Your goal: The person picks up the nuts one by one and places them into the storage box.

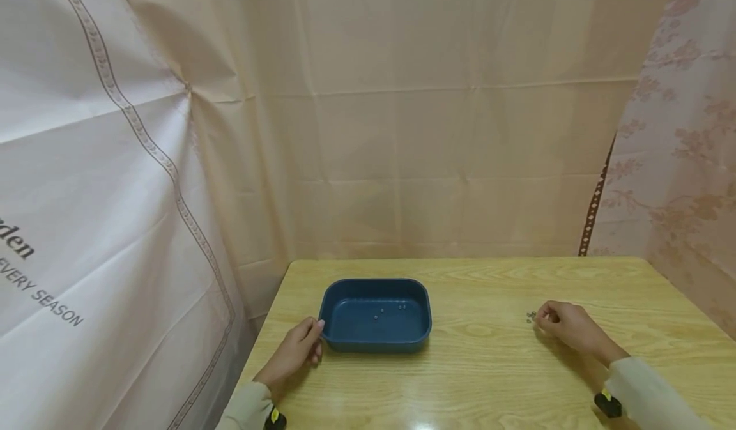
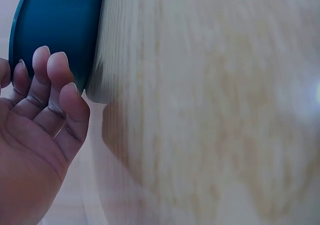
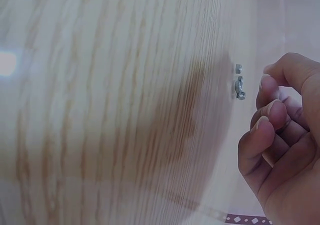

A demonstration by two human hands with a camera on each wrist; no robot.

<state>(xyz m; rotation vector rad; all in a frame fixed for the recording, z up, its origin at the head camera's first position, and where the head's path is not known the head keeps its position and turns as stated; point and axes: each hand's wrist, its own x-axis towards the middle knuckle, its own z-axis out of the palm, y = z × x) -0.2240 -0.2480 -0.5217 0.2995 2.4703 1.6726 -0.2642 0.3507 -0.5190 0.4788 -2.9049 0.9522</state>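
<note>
A dark blue rectangular box (image 1: 374,347) stands on the table, with several small metal nuts (image 1: 376,317) on its floor. My left hand (image 1: 299,347) grips the box at its left end. The thumb lies on the rim, and in the left wrist view curled fingers (image 2: 74,105) rest against the outer wall. Over to the right, my right hand (image 1: 566,326) is beside a small cluster of metal nuts (image 1: 529,315) on the tabletop. Its thumb and index fingertips come close together; whether a nut is between them is hidden. In the right wrist view, loose nuts (image 3: 240,85) lie just beyond the fingertips.
The light wood-grain table (image 1: 477,366) carries the box and the nuts. Beige cloth (image 1: 431,130) hangs behind its far edge. Printed white cloth (image 1: 115,225) hangs at the left, and flowered cloth (image 1: 684,161) at the right.
</note>
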